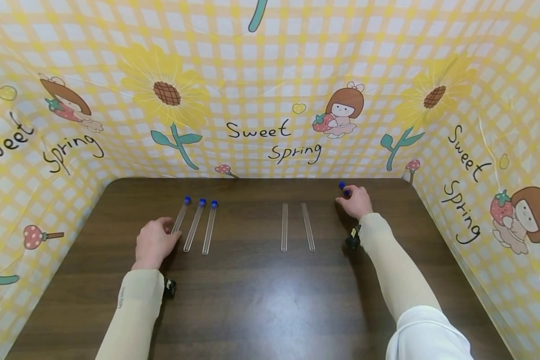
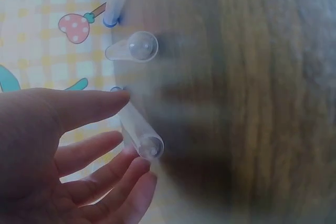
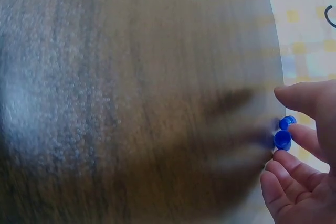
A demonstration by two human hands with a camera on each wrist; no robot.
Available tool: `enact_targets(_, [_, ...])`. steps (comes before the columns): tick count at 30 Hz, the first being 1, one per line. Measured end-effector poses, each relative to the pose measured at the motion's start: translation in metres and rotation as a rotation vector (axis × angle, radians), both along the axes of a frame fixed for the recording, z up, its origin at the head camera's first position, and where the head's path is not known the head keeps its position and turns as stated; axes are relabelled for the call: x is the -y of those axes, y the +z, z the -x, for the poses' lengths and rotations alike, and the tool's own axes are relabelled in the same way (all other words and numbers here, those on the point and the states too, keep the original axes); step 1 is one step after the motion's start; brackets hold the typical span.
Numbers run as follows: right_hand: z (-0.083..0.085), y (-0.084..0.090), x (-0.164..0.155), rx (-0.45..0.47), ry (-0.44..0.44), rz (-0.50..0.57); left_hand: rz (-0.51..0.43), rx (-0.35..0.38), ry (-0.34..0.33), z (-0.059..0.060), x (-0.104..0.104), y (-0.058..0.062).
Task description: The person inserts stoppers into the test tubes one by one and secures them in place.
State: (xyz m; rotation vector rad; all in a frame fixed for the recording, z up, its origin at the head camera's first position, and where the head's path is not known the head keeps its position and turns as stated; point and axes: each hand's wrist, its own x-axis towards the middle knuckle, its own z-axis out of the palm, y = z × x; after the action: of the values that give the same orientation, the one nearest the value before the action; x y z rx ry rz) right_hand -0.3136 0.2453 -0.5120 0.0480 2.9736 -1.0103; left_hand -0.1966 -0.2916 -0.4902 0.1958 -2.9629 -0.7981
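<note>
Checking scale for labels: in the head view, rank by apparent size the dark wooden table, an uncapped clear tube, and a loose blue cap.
1. Dark wooden table
2. Uncapped clear tube
3. Loose blue cap, by the right hand

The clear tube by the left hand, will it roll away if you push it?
Probably. The capped tube is round, smooth and lies flat on the table, so a sideways nudge from the left hand should roll it. It looks thin, light and likely slippery.
</note>
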Motion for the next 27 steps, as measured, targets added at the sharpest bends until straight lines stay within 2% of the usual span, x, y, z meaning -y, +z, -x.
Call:
enact_targets(11, [-0.003,-0.002,0.0,-0.016,-0.019,-0.007,-0.003,-0.134,0.034,0.003,-0.013,0.005])
enact_targets(17, [-0.005,-0.006,-0.002,-0.044,-0.048,-0.01,-0.026,-0.156,0.033,0.004,-0.023,0.008])
enact_targets(22, [-0.006,-0.004,-0.002,-0.077,-0.063,-0.01,-0.034,-0.202,0.018,0.007,-0.032,0.011])
enact_targets(27, [-0.007,-0.002,-0.001,-0.065,-0.068,0.011,-0.042,-0.206,-0.001,0.007,-0.04,0.014])
